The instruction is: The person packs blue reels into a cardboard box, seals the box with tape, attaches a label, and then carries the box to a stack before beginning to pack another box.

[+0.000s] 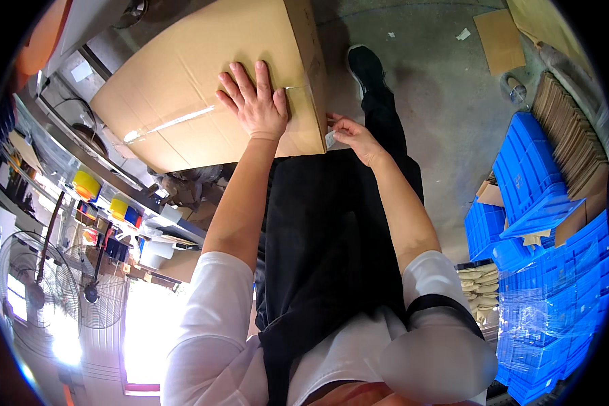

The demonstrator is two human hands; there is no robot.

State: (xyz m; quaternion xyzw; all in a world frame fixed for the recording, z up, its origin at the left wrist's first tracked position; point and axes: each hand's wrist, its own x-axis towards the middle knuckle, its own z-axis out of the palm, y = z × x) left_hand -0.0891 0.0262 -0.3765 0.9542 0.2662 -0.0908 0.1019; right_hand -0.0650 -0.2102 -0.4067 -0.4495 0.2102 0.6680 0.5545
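A large brown cardboard box (183,74) takes up the upper left, with a strip of shiny clear tape (176,123) along the seam of its top. My left hand (257,108) rests flat on that top face, fingers spread, holding nothing. At the box's near right corner, my right hand (355,137) has its fingers bent in and closed on a small white label (330,139) against the box's side. The fingertips are partly hidden by the hand and the box edge, so how firmly the label sticks to the box cannot be told.
Blue plastic crates (531,176) stand stacked on the right, some wrapped in clear film, beside flattened cardboard sheets (568,128). A loose cardboard piece (499,42) lies on the grey floor (430,88). On the left are a cluttered workbench with yellow bins (86,184) and standing fans (37,294).
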